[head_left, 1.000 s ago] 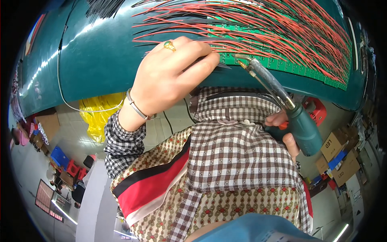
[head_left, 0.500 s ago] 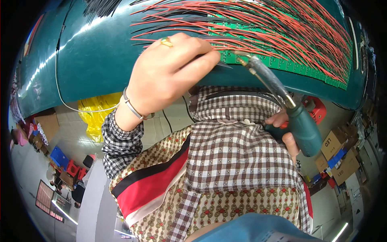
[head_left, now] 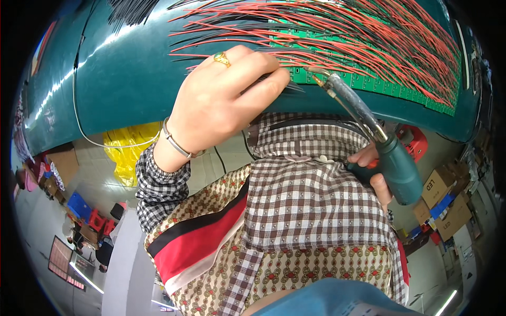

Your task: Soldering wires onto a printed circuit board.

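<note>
My left hand (head_left: 224,97), with a ring and a bracelet, is closed in a pinch at the near left edge of the green circuit boards (head_left: 363,81). Thin black wires (head_left: 296,86) stick out from its fingertips to the right. My right hand (head_left: 380,187) is wrapped round the green handle of a soldering gun (head_left: 399,171); the handle hides most of that hand. The gun's metal tip points up and left, close to the boards' near edge and just right of my left fingertips. Red and black wires (head_left: 316,45) lie in rows across the boards.
The boards lie on a dark green tabletop (head_left: 121,79). A bundle of black wires (head_left: 129,11) rests at the far left. A pale cable (head_left: 77,118) hangs over the near edge. Below are a yellow bag (head_left: 124,158), a red stool (head_left: 416,145) and cardboard boxes (head_left: 448,205).
My left hand has shifted slightly right and its fingers have rolled a little, so more of the black wires shows beneath them. The soldering gun has hardly moved.
</note>
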Available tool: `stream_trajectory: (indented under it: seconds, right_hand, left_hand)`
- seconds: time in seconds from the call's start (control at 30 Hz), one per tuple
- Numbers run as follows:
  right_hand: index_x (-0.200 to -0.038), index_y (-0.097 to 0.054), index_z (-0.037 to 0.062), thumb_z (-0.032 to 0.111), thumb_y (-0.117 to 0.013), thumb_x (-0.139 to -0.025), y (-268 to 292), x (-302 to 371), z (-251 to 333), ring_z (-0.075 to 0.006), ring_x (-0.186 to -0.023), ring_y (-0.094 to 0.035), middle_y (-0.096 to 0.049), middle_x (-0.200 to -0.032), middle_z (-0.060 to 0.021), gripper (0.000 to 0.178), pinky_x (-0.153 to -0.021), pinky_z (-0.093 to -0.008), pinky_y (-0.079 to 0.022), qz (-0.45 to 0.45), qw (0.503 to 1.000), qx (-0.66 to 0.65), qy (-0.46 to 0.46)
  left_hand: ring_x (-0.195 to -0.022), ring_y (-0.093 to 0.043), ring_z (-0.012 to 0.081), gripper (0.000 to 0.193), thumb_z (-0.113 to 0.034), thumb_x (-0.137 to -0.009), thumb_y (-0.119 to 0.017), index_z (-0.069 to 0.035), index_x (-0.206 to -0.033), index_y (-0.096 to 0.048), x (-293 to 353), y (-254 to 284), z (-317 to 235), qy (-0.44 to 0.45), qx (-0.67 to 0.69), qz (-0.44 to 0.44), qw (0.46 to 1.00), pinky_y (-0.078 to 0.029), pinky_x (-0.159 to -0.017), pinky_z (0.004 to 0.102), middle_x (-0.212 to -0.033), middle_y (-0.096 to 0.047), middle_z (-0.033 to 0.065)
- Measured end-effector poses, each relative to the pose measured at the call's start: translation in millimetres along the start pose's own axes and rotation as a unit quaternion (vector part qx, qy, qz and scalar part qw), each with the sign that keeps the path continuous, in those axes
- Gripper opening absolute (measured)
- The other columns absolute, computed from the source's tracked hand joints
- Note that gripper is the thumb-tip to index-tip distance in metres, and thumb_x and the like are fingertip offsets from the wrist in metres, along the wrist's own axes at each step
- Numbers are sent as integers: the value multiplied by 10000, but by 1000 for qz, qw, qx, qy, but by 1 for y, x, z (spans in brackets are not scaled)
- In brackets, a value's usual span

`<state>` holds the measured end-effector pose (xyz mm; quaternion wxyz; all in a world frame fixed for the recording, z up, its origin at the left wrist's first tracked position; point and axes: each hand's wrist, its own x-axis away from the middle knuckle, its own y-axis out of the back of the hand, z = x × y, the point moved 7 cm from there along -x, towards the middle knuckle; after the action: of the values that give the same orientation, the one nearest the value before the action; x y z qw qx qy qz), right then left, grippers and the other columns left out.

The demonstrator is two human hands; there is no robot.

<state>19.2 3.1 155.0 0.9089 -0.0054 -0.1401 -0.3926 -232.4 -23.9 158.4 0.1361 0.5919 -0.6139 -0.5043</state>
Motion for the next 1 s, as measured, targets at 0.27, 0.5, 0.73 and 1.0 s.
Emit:
stream_trajectory:
  seconds: [0.27, 0.5, 0.73, 1.0]
  right_hand:
    - [-1365, -378, -84, 283, -577, -933, -1, 5, -15, -266, -922, -611, -593, -977, -137, 601, -864, -398, -500, -27, 997, -59, 31]
    - [-1378, -381, -62, 298, -596, -933, -3, 5, -10, -257, -951, -597, -586, -985, -115, 612, -891, -408, -496, -29, 998, -61, -9]
    - [-1380, -375, -65, 304, -603, -926, 4, 6, -18, -254, -961, -587, -573, -987, -116, 628, -894, -421, -502, 11, 999, -27, -44]
    - [-1374, -381, -70, 294, -607, -922, -4, 1, -14, -251, -948, -587, -573, -977, -119, 622, -893, -427, -504, 5, 999, -31, -30]
  left_hand:
    - [-775, -631, 227, 362, 27, -623, -683, -22, -982, -688, 0, -1, 4, 5, -2, -8, 1000, -523, -643, 322, -910, -646, 75]
    - [-769, -629, 227, 369, 37, -622, -685, -27, -985, -688, 2, 0, 5, 2, -8, -17, 1000, -518, -637, 322, -907, -644, 73]
    - [-771, -628, 230, 356, 36, -637, -686, -22, -989, -684, 2, -3, 5, 10, -7, -8, 1000, -518, -644, 321, -906, -642, 77]
    - [-797, -595, 190, 281, -96, -712, -624, -49, -989, -637, 4, -4, 6, -23, -35, -19, 999, -485, -595, 294, -931, -582, 46]
